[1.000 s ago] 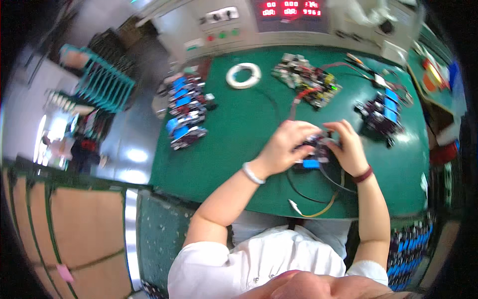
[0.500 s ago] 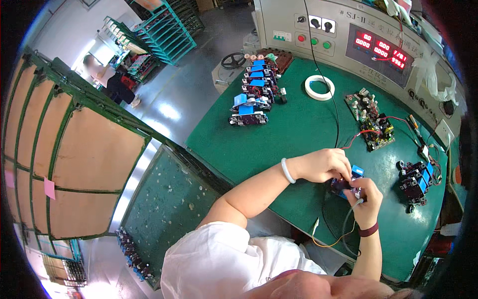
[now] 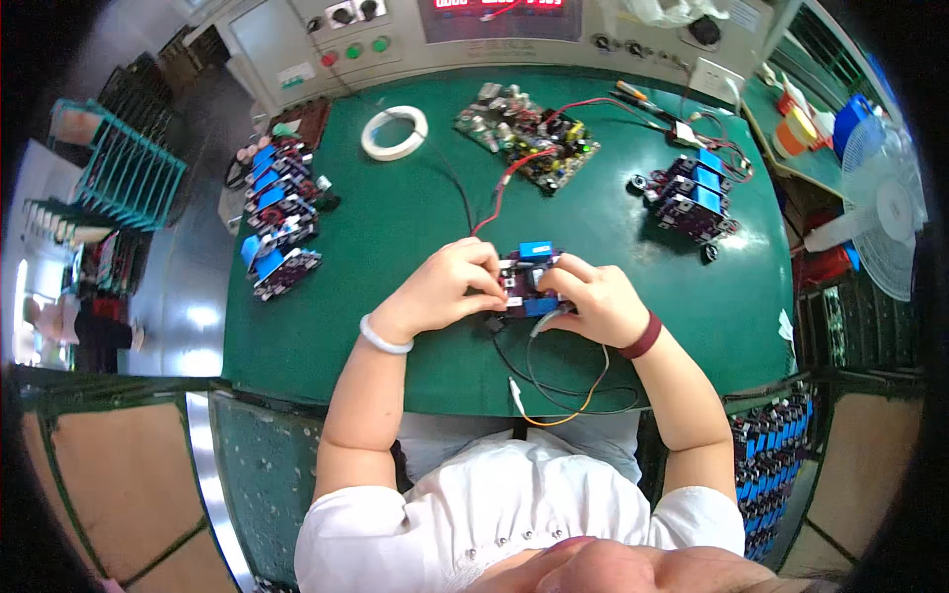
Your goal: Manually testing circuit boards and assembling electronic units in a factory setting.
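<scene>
A small dark circuit board with blue block components lies between my hands on the green bench. My left hand, white band at its wrist, is closed at the board's left edge, thumb and fingers pinching it. My right hand, dark red band on the wrist, grips the board's right side with bent fingers. A grey cable runs out from under its thumb, and its fingertips are partly hidden. Beyond the left hand a red wire leads to a larger populated circuit board.
Boards with blue parts stand in a row at left and a cluster at right. A white tape roll lies near the instrument panel. A yellow wire with a white clip lies near the front edge. A fan stands far right.
My view has swung to the right, bringing the fan and the right-hand rack into sight. My left hand has moved from over the board to its left edge; the right hand stays on it.
</scene>
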Tool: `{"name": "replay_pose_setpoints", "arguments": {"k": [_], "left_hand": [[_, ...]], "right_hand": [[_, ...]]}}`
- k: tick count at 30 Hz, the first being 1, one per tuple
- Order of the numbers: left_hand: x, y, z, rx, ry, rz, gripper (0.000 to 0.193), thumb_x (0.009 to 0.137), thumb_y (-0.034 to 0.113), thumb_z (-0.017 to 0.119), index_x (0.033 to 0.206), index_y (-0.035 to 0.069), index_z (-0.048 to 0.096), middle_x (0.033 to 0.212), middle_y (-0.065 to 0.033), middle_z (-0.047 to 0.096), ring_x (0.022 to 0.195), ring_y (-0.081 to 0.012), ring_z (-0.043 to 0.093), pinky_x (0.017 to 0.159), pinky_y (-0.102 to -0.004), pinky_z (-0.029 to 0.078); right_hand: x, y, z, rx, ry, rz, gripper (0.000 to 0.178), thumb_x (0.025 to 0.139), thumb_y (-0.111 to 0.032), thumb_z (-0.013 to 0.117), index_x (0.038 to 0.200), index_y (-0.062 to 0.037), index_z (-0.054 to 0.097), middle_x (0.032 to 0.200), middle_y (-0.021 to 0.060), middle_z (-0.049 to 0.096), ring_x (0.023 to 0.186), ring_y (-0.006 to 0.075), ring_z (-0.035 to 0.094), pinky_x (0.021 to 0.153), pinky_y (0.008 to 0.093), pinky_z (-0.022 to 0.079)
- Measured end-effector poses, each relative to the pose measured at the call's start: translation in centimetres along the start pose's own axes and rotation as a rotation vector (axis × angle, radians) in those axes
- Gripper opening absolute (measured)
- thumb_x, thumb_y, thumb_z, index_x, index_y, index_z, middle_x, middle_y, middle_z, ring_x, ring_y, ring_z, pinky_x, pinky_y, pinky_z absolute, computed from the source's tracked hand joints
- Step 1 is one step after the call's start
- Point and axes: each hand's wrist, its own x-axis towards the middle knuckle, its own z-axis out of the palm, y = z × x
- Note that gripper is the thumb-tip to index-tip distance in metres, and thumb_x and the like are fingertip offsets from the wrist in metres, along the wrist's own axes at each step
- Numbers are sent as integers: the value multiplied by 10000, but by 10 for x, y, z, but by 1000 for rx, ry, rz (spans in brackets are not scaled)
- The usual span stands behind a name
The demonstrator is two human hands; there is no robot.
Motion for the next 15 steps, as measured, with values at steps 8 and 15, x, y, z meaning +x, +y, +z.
{"name": "replay_pose_setpoints", "arguments": {"k": [8,15], "left_hand": [[3,6,-2,47,-40,-95,151,654,45,803,788,77,741,774,-34,620,818,-230,625,744,-349,491],[6,15,-2,-143,95,-88,164,759,28,769,920,42,743,968,-96,687,944,-249,668,845,-345,527]], "right_hand": [[-7,1,4,-165,18,-65,411,656,-226,841,964,-134,585,880,33,574,657,244,630,561,366,513],[-9,-2,-27,-245,115,-54,386,696,-230,815,992,-107,600,857,64,561,644,241,632,550,363,521]]}}
